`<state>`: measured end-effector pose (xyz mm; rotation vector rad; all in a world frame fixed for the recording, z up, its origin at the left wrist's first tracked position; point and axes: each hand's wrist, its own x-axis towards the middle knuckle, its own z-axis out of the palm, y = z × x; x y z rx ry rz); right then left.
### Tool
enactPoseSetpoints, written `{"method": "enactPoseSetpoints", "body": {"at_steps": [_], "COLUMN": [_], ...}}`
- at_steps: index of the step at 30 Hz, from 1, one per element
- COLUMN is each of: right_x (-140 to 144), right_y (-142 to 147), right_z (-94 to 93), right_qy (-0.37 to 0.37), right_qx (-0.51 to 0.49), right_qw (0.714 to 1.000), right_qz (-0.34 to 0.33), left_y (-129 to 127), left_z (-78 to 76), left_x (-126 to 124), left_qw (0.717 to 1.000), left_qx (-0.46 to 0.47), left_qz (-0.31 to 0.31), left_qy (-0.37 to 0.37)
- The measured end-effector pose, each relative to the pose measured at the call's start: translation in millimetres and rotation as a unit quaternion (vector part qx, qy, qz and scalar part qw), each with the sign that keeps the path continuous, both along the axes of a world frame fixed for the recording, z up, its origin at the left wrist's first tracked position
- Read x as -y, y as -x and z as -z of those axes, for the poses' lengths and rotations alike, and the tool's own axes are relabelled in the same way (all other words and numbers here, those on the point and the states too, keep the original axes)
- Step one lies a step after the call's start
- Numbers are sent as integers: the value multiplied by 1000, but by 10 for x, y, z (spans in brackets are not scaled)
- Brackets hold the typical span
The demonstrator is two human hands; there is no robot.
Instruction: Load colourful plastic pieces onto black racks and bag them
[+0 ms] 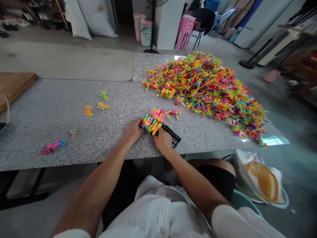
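A black plastic grid rack (174, 138) rests on the granite table, its left part packed with rows of small bright plastic toys (151, 123). My left hand (134, 131) is closed on the rack's left end, with its fingertips beside the toys. At the near side, my right hand (163, 141) is closed over the rack's edge, thumb against the last rows; its other fingers are partly hidden. Just beyond the rack lie a few loose pink and yellow toys (176, 112). The rack's right end shows open grid cells.
A large heap of multicoloured toys (203, 86) covers the table's right side, partly on clear plastic sheeting (278, 135). Several loose toys (103, 106) lie to the left on the granite table (119, 96). A wooden board (17, 86) is at far left; an orange basket (264, 180) stands low right.
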<state>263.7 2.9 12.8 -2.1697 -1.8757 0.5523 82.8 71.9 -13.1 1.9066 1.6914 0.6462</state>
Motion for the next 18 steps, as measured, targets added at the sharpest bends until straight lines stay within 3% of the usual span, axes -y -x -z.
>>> {"method": "enactPoseSetpoints", "body": {"at_steps": [6, 11, 15, 18], "right_x": [-33, -216, -567, -797], "right_y": [33, -406, -962, -1207], "right_z": [-47, -225, -319, -261], "right_qy": [15, 56, -11, -14], "right_qx": [-14, -86, 1, 46], "right_qw": [1000, 991, 996, 993], "right_qz": [-19, -85, 85, 108], "left_y": [-7, 3, 23, 44], "left_z": [-41, -71, -62, -38], "left_x": [-11, -30, -45, -56], "left_qw": [1000, 999, 998, 999], "left_qx": [-18, -44, -51, -49], "left_qz": [-7, -10, -13, -3], "left_qy": [18, 25, 20, 14]}}
